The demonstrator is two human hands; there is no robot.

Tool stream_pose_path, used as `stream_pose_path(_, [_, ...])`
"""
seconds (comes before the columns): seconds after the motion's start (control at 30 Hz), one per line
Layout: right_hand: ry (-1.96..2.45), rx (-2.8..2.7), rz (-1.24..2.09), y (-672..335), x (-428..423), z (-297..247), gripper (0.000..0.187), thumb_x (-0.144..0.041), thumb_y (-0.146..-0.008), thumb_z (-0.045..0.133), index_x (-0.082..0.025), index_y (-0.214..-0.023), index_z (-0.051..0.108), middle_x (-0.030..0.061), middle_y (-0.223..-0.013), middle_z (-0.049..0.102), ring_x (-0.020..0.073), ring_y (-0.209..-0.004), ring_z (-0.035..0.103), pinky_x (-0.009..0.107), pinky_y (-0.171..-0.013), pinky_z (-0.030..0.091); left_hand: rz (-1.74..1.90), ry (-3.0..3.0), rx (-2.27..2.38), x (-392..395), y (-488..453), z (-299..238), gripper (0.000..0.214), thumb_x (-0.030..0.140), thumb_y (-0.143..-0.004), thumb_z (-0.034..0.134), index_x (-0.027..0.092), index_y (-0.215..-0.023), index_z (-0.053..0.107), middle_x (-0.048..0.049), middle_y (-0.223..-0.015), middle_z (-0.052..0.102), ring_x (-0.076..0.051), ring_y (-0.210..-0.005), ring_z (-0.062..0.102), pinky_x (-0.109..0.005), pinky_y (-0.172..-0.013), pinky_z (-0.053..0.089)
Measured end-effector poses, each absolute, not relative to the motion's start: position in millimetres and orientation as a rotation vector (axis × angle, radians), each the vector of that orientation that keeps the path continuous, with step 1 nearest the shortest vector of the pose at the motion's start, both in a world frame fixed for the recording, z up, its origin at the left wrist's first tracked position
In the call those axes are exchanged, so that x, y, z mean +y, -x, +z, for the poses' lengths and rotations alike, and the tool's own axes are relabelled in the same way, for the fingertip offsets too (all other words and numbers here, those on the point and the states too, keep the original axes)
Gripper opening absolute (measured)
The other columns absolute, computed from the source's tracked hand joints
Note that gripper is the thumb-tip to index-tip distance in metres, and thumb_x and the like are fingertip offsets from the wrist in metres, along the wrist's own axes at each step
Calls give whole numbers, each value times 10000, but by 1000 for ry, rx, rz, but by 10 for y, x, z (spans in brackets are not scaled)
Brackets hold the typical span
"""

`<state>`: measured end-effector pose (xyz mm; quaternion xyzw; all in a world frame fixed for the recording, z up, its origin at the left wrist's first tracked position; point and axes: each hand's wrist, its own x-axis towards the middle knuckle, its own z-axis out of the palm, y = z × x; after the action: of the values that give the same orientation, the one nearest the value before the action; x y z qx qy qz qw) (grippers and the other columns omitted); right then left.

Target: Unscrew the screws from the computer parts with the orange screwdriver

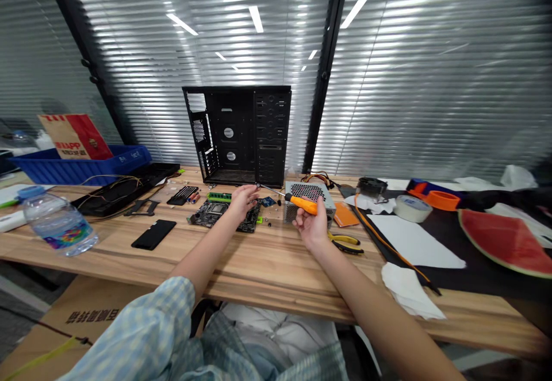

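Observation:
My right hand [311, 220] is closed round the orange handle of a screwdriver [299, 203], whose shaft points left toward my other hand. My left hand [242, 199] rests over the right end of a motherboard [219, 213] lying flat on the wooden table [267, 266], fingers curled near the screwdriver tip; whether it pinches anything is hidden. A grey power supply [307, 192] sits just behind my right hand. An empty black computer case [241, 135] stands upright at the back.
A black phone [153, 234], a water bottle [58, 223] and a blue crate [81, 164] are at the left. Pliers [347, 243], an orange cable, white paper [414, 242], tape roll [413, 207] and a watermelon slice [504, 240] lie to the right.

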<state>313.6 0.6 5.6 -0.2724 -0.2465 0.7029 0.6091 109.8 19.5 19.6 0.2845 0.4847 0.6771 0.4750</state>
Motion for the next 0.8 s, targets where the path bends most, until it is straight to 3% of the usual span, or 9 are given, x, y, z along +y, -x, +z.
stream_pose_path(0.8, [635, -535, 1620, -3152, 5, 84, 462, -628, -849, 456, -212, -976, 614, -63, -488, 543, 90, -341, 394, 231, -404, 364, 1678, -702, 1159, 211, -1072, 164, 275, 267, -596, 797, 203, -785, 608, -54, -957, 731, -153, -747, 646, -268, -660, 457])
